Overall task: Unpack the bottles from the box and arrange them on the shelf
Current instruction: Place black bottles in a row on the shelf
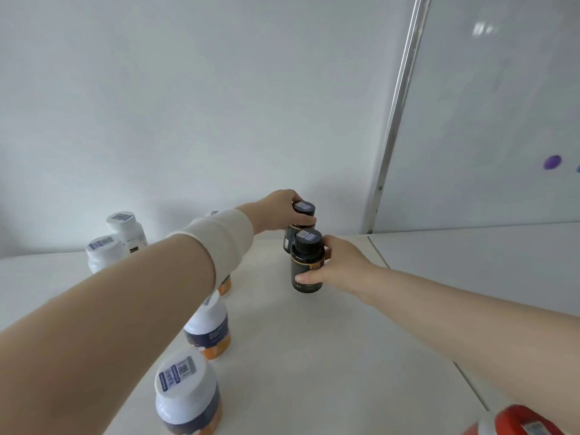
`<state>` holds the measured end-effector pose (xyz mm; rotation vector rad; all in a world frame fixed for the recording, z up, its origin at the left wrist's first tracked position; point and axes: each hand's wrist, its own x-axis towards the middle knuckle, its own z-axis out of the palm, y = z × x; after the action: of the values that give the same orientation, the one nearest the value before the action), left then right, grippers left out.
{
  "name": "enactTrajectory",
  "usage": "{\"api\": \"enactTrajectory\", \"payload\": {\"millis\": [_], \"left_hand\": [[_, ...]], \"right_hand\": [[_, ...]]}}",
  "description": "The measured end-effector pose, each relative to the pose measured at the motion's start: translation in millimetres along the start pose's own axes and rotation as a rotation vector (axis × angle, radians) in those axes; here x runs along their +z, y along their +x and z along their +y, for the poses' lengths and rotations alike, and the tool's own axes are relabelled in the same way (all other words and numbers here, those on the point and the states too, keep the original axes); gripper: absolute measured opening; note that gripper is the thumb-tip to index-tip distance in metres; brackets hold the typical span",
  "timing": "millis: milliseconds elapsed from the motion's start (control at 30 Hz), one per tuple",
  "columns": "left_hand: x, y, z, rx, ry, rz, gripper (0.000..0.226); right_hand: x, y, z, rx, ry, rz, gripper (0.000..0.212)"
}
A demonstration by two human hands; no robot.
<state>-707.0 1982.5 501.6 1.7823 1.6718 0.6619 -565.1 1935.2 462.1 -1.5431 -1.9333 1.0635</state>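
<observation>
Two dark bottles with black caps stand on the pale shelf top (314, 356) near the back wall. My left hand (279, 211) grips the rear dark bottle (303, 211) around its cap and shoulder. My right hand (339, 265) wraps the front dark bottle (306, 262) from the right side. The two bottles stand close, one behind the other. A white sleeve band covers my left wrist. The box is out of view.
A row of white-capped bottles with orange and navy labels (188, 394) (208, 331) runs under my left arm. Two all-white bottles (103, 251) (125, 224) stand at the back left. A red-capped container (521, 422) sits at the bottom right. A whiteboard (486, 120) leans at the right.
</observation>
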Motion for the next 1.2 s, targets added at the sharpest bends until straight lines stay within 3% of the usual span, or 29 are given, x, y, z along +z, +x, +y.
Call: {"api": "enactTrajectory", "payload": {"millis": [367,533,733,800,900,967,1200], "left_hand": [[6,23,-12,-0.023,0.108,-0.027,0.02],[1,25,-12,-0.068,0.117,-0.018,0.054],[-23,0,8,-0.008,0.171,0.052,0.052],[-36,-21,17,0.052,0.388,0.112,0.047],[-56,-66,25,0.116,1.039,0.177,0.043],[-68,-102,27,0.078,1.309,0.191,0.042],[-91,-266,0,-0.222,1.463,0.185,0.042]], "right_hand": [[7,21,10,0.005,-0.113,-0.002,0.064],[3,18,5,0.046,-0.132,-0.043,0.069],[-32,0,-26,0.011,-0.2,-0.028,0.085],[-41,-10,-40,-0.03,-0.276,0.009,0.085],[-43,-29,-60,-0.115,-0.452,0.057,0.081],[-35,-47,-74,-0.216,-0.599,0.091,0.074],[43,-128,-120,-0.605,-0.847,0.07,0.052]]}}
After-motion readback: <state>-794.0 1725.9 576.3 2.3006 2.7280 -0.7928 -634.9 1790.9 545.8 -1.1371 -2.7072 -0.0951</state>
